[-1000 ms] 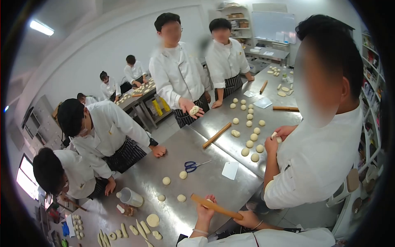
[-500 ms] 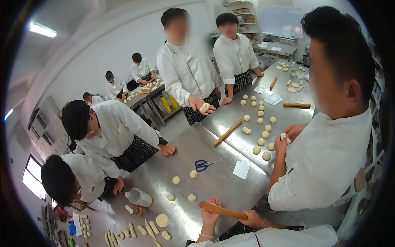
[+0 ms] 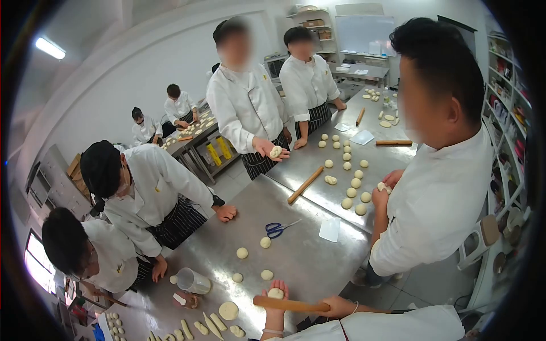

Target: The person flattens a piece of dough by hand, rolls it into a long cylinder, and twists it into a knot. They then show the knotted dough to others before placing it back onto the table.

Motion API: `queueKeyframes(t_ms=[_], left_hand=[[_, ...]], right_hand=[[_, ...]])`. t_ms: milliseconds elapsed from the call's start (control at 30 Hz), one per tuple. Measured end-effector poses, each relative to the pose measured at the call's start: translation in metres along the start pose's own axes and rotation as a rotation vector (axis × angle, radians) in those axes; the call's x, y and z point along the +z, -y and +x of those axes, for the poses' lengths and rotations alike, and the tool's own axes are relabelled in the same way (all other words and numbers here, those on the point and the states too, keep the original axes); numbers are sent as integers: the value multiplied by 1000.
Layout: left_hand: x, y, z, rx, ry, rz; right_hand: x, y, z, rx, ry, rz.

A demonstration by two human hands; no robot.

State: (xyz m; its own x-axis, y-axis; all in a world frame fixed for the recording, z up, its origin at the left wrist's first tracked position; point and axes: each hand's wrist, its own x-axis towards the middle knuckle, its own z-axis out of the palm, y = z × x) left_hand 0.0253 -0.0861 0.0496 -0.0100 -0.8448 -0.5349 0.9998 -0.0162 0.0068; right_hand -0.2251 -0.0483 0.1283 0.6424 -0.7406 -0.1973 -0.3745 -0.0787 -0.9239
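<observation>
My left hand [image 3: 284, 291] is palm up near the bottom edge, fingers stretched out, with a dough ball [image 3: 276, 293] resting on it. My right hand [image 3: 339, 307] is wrapped round one end of a wooden rolling pin [image 3: 291, 305]. The pin lies across my left hand at the base of the palm, just behind the ball and hiding part of the hand. Beyond my fingers on the steel table are loose dough balls, the nearest one [image 3: 267, 274] close to the fingertips. To the left lies a flattened dough round [image 3: 228, 311].
Blue-handled scissors [image 3: 275, 229], a white scraper [image 3: 329, 229], a measuring jug [image 3: 192, 281] and another rolling pin [image 3: 305, 184] are on the table. One co-worker [image 3: 438, 193] stands at the right handling dough; another holds out a dough piece [image 3: 276, 152]. Others lean at the left.
The whole view has shifted slightly. The rolling pin has moved from over my left fingers down toward the wrist, and the dough ball in my palm now shows more fully.
</observation>
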Motion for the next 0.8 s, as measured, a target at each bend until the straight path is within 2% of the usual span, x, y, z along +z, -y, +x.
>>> queueKeyframes(t_ms=[33,100,133,200,333,400,433,500,533,600,633,700,800], left_hand=[[30,15,-19,25,63,73],[64,32,-43,29,243,176],[60,29,-42,30,243,177],[43,20,-28,-18,199,237],[16,4,-3,76,100,296],[10,0,5,-112,255,-114],[21,7,1,-111,264,-113],[52,29,-20,66,304,347],[57,34,-24,75,323,350],[60,42,-28,-87,410,315],[59,45,-26,-77,438,313],[50,40,-20,-37,303,399],[27,33,4,9,278,400]], right_hand=[[2,-10,4,-3,-4,4],[4,-47,20,44,-142,-312],[6,-60,22,43,-141,-311],[6,-83,23,75,57,-136],[-7,-27,-1,10,28,-47],[-15,-18,-1,-83,6,-57],[-16,-20,1,-90,4,-62],[-13,-31,11,64,-63,-146],[-10,-44,16,46,-71,-155],[-9,-72,22,173,11,-335],[-15,-65,18,151,8,-284],[-19,-55,10,74,-1,-194],[-20,-53,7,-2,-13,-201]])
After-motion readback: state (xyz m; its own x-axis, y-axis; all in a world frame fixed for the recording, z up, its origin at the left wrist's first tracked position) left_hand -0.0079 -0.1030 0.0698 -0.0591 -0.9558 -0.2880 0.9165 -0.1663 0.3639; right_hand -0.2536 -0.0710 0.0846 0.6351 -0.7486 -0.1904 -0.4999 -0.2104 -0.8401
